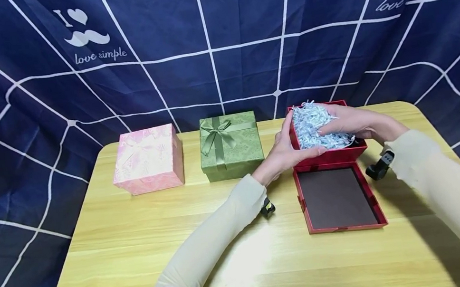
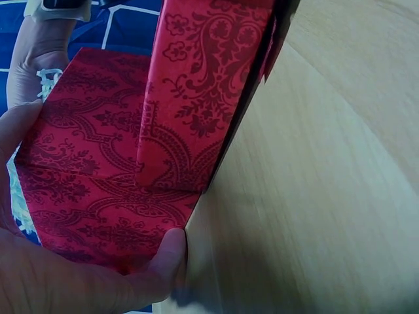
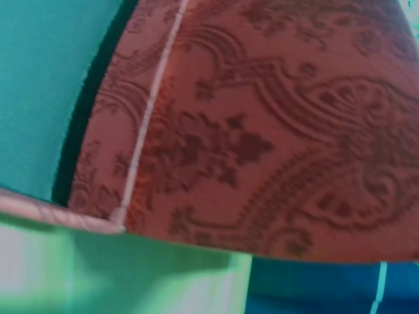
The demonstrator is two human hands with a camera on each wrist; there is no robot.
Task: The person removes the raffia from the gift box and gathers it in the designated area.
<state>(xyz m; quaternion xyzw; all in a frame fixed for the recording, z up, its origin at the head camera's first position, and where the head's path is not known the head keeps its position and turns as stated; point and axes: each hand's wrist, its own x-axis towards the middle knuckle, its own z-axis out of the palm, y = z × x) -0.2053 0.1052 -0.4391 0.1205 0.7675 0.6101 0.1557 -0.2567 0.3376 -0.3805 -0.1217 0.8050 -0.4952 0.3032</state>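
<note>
A red gift box (image 1: 335, 155) with a dark floral pattern stands at the table's back right, its hinged lid (image 1: 340, 197) folded down toward the front. Light blue shredded paper (image 1: 310, 126) fills it and heaps above the rim. My left hand (image 1: 283, 153) grips the box's left side, with the thumb along the front rim; the left wrist view shows fingers around its patterned wall (image 2: 91, 124). From the right, my right hand (image 1: 352, 121) holds the heaped paper, thumb on top and fingertips hidden in the strands. Only the patterned box side (image 3: 275, 144) fills the right wrist view.
A green gift box (image 1: 231, 150) with a ribbon bow stands left of the red one. Farther left is a pink gift box (image 1: 145, 158). Behind the wooden table (image 1: 235, 257) hangs a dark blue curtain (image 1: 246, 65) with white lines.
</note>
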